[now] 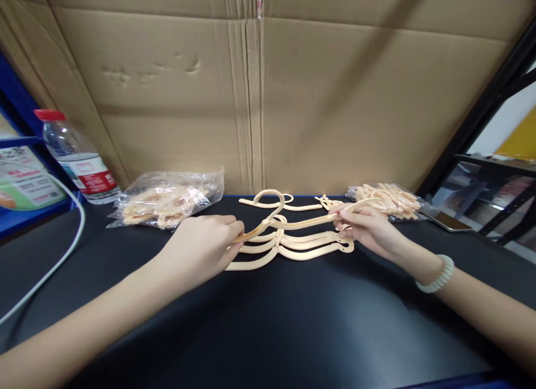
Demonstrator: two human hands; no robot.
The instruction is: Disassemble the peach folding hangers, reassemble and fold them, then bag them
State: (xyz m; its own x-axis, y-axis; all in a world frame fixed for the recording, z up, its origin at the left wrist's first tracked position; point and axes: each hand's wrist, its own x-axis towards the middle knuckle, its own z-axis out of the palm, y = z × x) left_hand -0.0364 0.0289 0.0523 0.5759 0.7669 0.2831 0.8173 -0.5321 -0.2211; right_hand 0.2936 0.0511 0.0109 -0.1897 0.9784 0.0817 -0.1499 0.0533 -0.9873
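Observation:
A beige clothes hanger (304, 224) is held up between my two hands, its curled hook pointing upward. My left hand (211, 239) is closed around its left arm, with the fingertips partly hidden. On the other side, my right hand (366, 224) pinches the right arm, and a thin beige strip (371, 202) sticks out past the fingers. Whether that strip is part of the hanger or a separate piece, I cannot tell. Just beneath lie several similar beige hangers (312, 254) on the black tabletop (268, 327).
A clear bag of beige pieces (167, 202) lies at the back left, another bag of pieces (389, 200) at the back right beside a phone (446, 219). A water bottle (84, 160) and a white cable (69, 255) are left. Cardboard (355, 99) stands behind.

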